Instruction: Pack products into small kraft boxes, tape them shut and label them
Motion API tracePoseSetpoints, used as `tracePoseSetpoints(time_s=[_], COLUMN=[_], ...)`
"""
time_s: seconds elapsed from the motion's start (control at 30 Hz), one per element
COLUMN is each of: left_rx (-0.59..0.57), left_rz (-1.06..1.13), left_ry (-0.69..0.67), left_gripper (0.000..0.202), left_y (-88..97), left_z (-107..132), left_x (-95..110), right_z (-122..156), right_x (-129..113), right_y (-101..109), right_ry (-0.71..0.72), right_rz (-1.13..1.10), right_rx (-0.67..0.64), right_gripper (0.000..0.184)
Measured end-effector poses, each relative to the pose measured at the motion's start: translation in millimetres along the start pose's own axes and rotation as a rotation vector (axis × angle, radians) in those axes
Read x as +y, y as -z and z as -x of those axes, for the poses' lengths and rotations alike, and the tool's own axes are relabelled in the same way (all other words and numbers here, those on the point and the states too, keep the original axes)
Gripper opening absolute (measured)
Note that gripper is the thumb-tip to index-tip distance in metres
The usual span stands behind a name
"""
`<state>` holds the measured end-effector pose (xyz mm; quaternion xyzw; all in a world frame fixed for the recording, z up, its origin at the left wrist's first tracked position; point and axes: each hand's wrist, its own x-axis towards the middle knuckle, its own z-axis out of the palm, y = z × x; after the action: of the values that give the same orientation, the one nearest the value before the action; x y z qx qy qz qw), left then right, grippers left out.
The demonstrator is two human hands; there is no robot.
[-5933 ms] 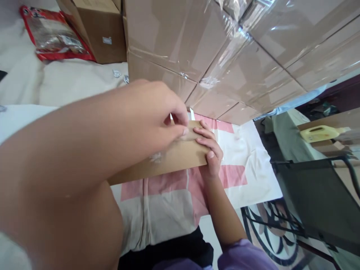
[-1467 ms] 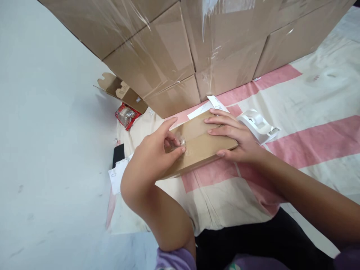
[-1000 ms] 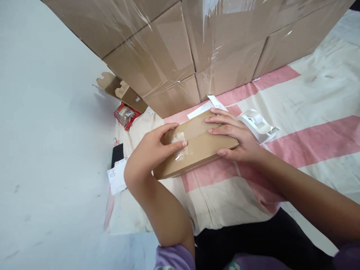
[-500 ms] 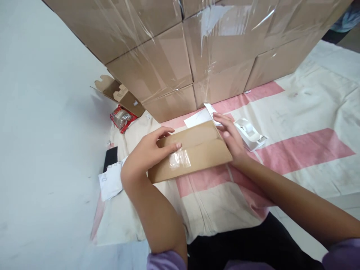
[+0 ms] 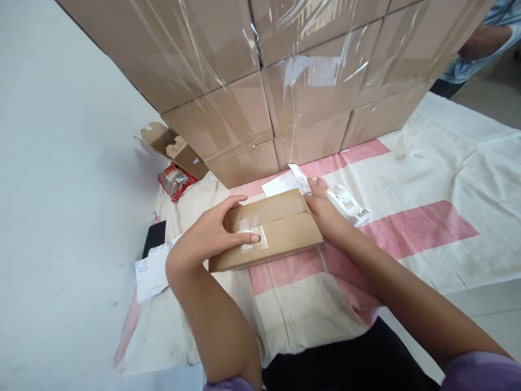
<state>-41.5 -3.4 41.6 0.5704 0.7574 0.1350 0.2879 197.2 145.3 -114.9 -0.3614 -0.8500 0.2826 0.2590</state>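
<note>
A flat closed cardboard box point(image 5: 280, 233) lies on the cloth in front of me, with clear tape across the middle of its lid seam. My left hand point(image 5: 215, 231) grips its left side, the thumb pressed on the taped lid and the other fingers curled over the far edge. At the right end of the box, my right hand point(image 5: 323, 209) rests against the edge with fingers stretched out. Just beyond that hand stands a white tape dispenser point(image 5: 349, 203) holding a roll. White paper labels point(image 5: 280, 183) lie behind the box, one piece raised close to my right fingertips.
Large cartons point(image 5: 309, 108) wrapped in clear film are stacked behind. To the left are an open cardboard box point(image 5: 163, 142), a red packet point(image 5: 176, 181), a black flat object point(image 5: 154, 238) and white papers point(image 5: 152, 271). Another person's arm point(image 5: 486, 41) shows at upper right.
The near edge of the box has come down, so it lies flatter. My left thumb has slid along the tape, and my right hand has moved closer in. The whole view has shifted slightly.
</note>
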Motion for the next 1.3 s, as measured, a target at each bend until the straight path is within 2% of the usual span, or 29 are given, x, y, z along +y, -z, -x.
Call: tracePoseSetpoints(time_s=[0.2, 0.37, 0.57, 0.77, 0.93, 1.07, 1.17, 1.3], left_rx=[0.050, 0.061, 0.080, 0.091, 0.090, 0.090, 0.081, 0.091], left_rz=[-0.025, -0.024, -0.023, -0.013, -0.014, -0.010, -0.016, -0.037], left_ry=[0.046, 0.042, 0.020, 0.033, 0.031, 0.030, 0.038, 0.084], left_gripper=[0.084, 0.085, 0.083, 0.084, 0.081, 0.081, 0.078, 0.076], left_y=[0.4, -1.3, -3.2, -3.4, -3.7, -4.4, -5.1, -6.5], left_z=[5, 4, 5, 6, 6, 4, 3, 4], left_x=[7, 7, 9, 10, 14, 15, 15, 16], right_z=[0, -3, -12, -15, -18, -21, -24, -26], right_x=[2, 7, 6, -5, -5, 4, 12, 17], right_y=[1, -6, -16, -14, -7, -9, -12, -13], right_ry=[-0.031, -0.038, -0.100, -0.203, -0.152, -0.114, -0.185, -0.266], right_rz=[-0.004, -0.069, -0.020, 0.102, 0.141, 0.169, 0.222, 0.274], right_rx=[-0.136, -0.083, -0.049, -0.021, -0.046, 0.083, 0.181, 0.171], right_gripper=[0.032, 0.059, 0.067, 0.063, 0.053, 0.048, 0.046, 0.052])
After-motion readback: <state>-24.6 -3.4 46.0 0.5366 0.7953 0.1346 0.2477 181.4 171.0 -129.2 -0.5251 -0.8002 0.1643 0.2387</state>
